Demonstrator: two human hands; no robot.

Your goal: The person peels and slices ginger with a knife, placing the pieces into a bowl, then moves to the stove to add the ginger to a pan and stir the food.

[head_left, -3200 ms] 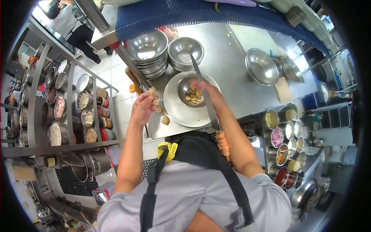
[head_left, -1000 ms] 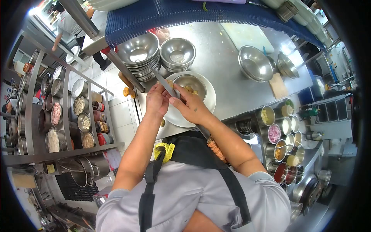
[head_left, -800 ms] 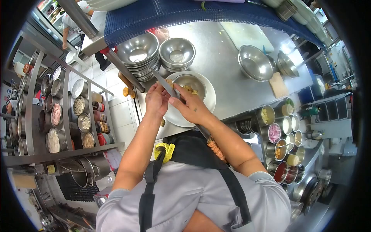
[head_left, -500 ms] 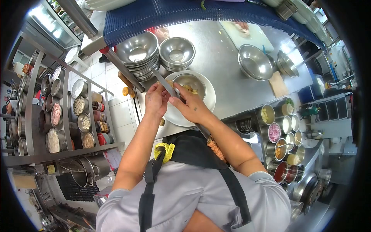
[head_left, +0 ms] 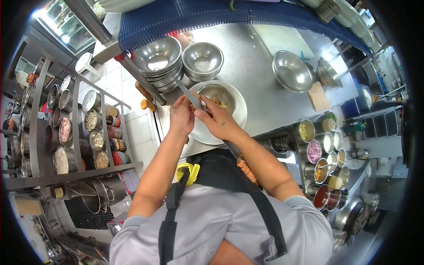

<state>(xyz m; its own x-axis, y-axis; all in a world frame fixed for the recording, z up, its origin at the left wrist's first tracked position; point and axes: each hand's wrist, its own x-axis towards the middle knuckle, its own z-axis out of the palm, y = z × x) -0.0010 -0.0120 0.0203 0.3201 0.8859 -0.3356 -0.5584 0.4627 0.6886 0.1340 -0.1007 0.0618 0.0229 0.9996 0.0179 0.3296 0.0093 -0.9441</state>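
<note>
My right hand [head_left: 217, 122] is wrapped round a knife [head_left: 188, 93], whose blade points up and to the left. Close beside it, my left hand [head_left: 180, 115] is closed on a small light-brown food piece [head_left: 198, 98] against the blade. Both hands are over the near left rim of a large white plate [head_left: 239, 115]. On that plate sits a metal bowl [head_left: 229, 93] with pale yellow pieces [head_left: 217, 101] inside. The fingertips of my right hand are partly hidden behind the blade and food.
Stacked metal bowls [head_left: 202, 61] stand behind the plate. Farther right are a white cutting board [head_left: 282, 42], another metal bowl [head_left: 292, 73] and a wooden block [head_left: 318, 96]. Ingredient containers [head_left: 314, 151] line the right; a metal post [head_left: 143, 81] rises at left.
My left hand has turned slightly, and more of the brown piece shows beside the blade. The meat on the cutting board is no longer visible.
</note>
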